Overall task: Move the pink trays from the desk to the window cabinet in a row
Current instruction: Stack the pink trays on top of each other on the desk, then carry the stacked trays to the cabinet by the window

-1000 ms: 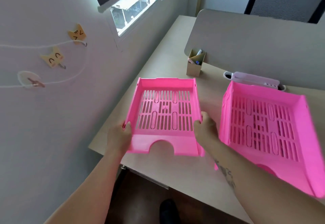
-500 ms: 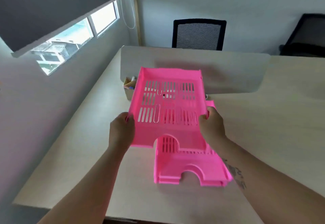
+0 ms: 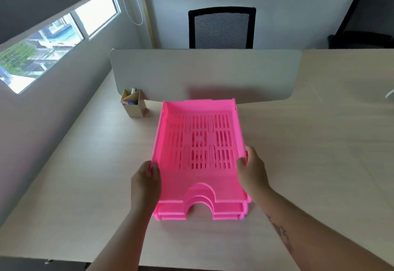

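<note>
left hand point(image 3: 146, 182): clamped on top pink tray's point(image 3: 200, 143) left wall.
right hand point(image 3: 251, 169): clamped on its right wall.
why: I grip both sides to keep it level.
stack point(image 3: 226, 211): under my hands, on desk point(image 3: 309, 164).

The top tray point(image 3: 198, 140) and the trays beneath point(image 3: 226, 212) are bright pink with slotted bases. The desk point(image 3: 309, 153) is pale wood grain; the chair point(image 3: 221, 28) is black with striped mesh.
</note>
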`<state>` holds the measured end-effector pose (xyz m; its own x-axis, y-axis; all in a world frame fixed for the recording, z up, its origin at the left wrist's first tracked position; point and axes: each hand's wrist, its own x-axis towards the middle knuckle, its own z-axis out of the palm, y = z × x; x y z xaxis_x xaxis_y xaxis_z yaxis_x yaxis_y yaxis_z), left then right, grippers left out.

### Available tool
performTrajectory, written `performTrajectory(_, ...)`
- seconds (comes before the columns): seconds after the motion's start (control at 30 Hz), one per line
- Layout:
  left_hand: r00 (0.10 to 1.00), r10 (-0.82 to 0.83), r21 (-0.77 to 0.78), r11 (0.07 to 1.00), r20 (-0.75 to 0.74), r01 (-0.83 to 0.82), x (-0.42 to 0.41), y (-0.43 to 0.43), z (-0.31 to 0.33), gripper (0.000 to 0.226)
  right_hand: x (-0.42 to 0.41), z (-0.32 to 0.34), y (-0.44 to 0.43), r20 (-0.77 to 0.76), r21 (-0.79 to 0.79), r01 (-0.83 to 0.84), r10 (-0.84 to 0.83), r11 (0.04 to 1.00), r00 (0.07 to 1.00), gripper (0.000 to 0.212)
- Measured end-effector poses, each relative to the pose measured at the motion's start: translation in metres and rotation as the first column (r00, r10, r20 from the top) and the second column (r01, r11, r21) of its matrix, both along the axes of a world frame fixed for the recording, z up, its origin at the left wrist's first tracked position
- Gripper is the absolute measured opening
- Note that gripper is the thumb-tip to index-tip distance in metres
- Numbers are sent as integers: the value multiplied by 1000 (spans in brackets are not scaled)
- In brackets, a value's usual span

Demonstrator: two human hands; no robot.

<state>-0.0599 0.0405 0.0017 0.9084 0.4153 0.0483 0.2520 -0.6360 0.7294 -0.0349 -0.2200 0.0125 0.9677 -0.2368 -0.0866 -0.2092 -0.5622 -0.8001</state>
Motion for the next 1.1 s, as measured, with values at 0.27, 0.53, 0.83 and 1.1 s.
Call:
performTrajectory(0.27,997,-61,-169,984,-40,54,-1,11,0,24,-6,-6,11,-57,-1,25,-25,1000,998,40)
performTrajectory(0.53,986,-156,-299,945,-52,134,-20,20,-15,20,-19,-6,13,-75,42,76,-72,996,995,32)
performTrajectory(0.83,974,-221,-493,853,-46,170,-58,26,-42,42,-74,-23,28,-114,182,320,-303,930,946,24)
performTrajectory(1.1,966,-253,-684,712,-44,156,-63,26,-61,59,-95,-48,32,-338,417,363,-228,833,913,80)
